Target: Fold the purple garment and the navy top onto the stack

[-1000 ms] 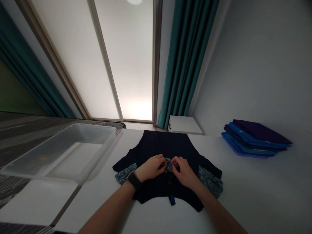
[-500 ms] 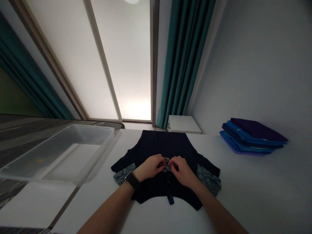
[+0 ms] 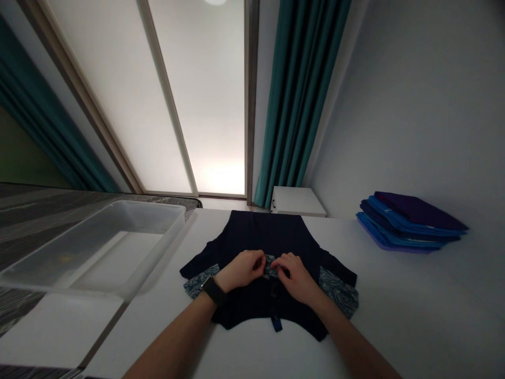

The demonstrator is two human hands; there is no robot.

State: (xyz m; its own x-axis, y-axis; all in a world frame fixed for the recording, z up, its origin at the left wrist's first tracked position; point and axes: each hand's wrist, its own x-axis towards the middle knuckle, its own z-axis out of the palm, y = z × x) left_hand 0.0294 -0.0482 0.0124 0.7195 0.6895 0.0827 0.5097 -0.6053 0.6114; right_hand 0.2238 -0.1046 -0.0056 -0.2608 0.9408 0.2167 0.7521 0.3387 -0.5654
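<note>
Two hands, one small bit of cloth: the left hand point(image 3: 242, 271) and right hand point(image 3: 296, 275) meet over the middle of a dark navy garment point(image 3: 268, 229) spread on the white bench point(image 3: 158, 329). Fingers on both sides are curled into a pinch at a little patterned strip point(image 3: 270, 267), though how much cloth sits between the tips is too dark to make out. Matching patterned pieces point(image 3: 340, 290) poke out at both sides, and a blue tab point(image 3: 276, 323) dangles at the near curved edge.

Tips for working a strip this short, imo: pinch right at the ends, go light and even on both sides, and rest the wrists so the navy layer doesn't bunch up. Watch out for the watch point(image 3: 214, 290) on the left wrist, could drag cloth. The clear bin point(image 3: 152, 255) and folded stack point(image 3: 410, 223) are well apart from the hands, so plenty of elbow room.
</note>
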